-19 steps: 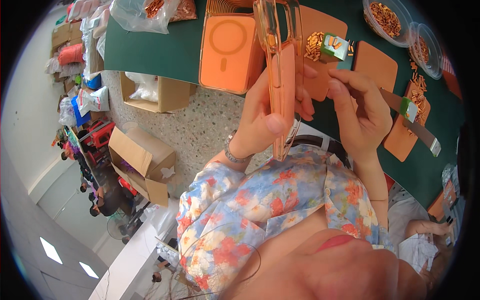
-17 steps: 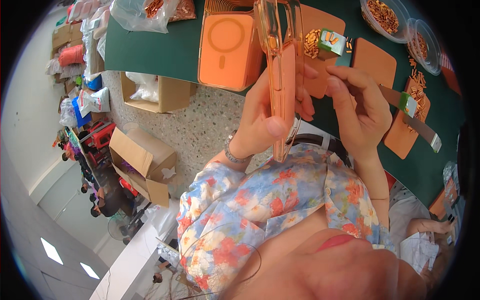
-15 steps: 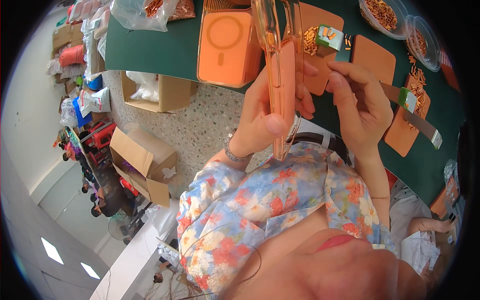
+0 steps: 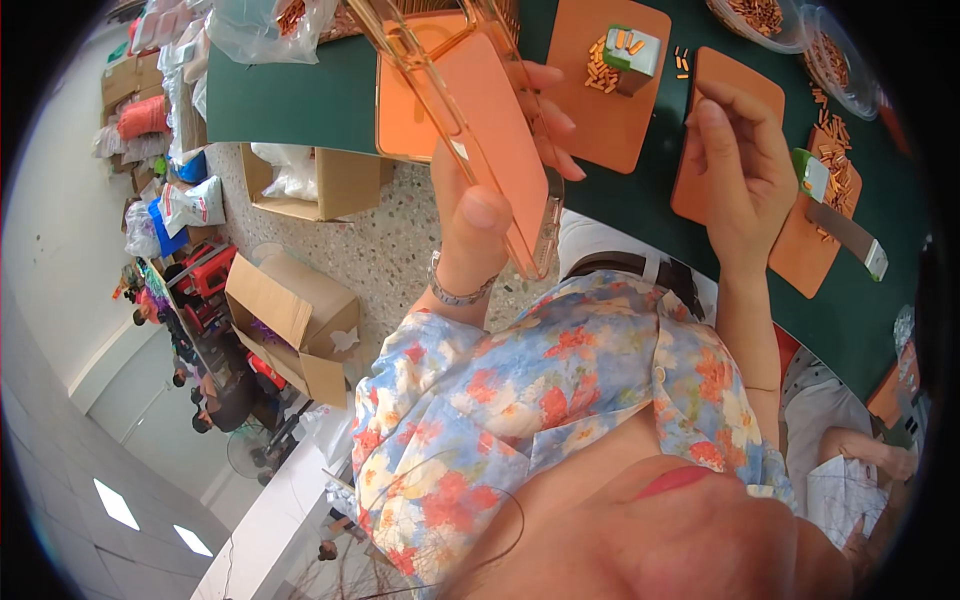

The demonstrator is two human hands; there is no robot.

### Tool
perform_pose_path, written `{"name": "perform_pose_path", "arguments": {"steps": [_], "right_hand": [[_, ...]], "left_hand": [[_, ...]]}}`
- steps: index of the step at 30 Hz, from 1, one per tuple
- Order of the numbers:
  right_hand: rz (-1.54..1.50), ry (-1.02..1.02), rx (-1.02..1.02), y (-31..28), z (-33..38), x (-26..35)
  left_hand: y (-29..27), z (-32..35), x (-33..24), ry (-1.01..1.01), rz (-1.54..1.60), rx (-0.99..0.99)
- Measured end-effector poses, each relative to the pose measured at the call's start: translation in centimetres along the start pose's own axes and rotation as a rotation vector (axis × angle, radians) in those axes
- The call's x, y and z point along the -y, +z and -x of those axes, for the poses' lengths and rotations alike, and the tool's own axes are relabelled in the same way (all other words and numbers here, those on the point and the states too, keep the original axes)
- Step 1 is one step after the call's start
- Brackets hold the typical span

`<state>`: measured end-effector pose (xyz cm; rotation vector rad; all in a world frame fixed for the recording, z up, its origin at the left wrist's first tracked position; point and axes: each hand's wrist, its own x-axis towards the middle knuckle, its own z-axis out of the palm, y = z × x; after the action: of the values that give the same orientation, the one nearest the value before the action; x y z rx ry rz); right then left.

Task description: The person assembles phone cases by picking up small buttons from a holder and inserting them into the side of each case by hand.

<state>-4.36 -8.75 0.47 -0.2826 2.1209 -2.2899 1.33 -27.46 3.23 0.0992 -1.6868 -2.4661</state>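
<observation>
My left hand (image 4: 468, 215) grips a clear orange phone case (image 4: 490, 125) by its sides, tilted above the table's edge, thumb on the near side and fingers behind. My right hand (image 4: 745, 180) is closed in a pinch, thumb against index finger, over an orange pad (image 4: 735, 85). Whatever lies between those fingertips is too small or hidden to make out. On another orange pad (image 4: 570, 110) sits a green and silver block (image 4: 632, 50) beside small copper-coloured pieces (image 4: 600, 77). Several more such pieces (image 4: 683, 63) lie on the green table between the pads.
More orange cases (image 4: 400, 110) stand stacked behind the held one. At the right, a metal strip with a green end (image 4: 848, 238) crosses a pad (image 4: 805, 260) with loose pieces. Tubs (image 4: 840, 65) of pieces stand far right. Cardboard boxes (image 4: 300, 320) are on the floor at left.
My left hand has moved slightly left and turned the case so its broad face shows more. My right hand has shifted a little right and down, still pinched.
</observation>
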Motion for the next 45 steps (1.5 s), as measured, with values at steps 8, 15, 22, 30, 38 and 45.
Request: {"name": "perform_pose_path", "arguments": {"steps": [8, 15, 22, 30, 38, 45], "right_hand": [[-0.074, -0.049, 0.094, 1.5, -3.5, 0.1], [0.019, 0.012, 0.163, 2.1, -4.4, 0.5], [-0.039, 0.005, 0.16, 1.4, -5.0, 0.0], [0.033, -0.089, 0.252, 2.2, -6.5, 1.9], [0.26, 0.107, 0.359, 2.5, -7.1, 3.9], [0.238, 0.02, 0.458, 1.8, -7.5, 3.5]], "left_hand": [[0.9, -1.0, 0.8, -0.031, -0.01, 0.021], [1.4, -2.3, 0.2, -0.102, 0.063, -0.008], [1.0, -2.6, 0.8, -0.069, 0.048, -0.012], [-0.5, -2.1, 2.3, -0.126, 0.087, 0.082], [-1.2, -1.7, 2.3, -0.209, 0.054, 0.159], [-0.5, -1.4, 2.5, -0.252, -0.165, 0.11]]}}
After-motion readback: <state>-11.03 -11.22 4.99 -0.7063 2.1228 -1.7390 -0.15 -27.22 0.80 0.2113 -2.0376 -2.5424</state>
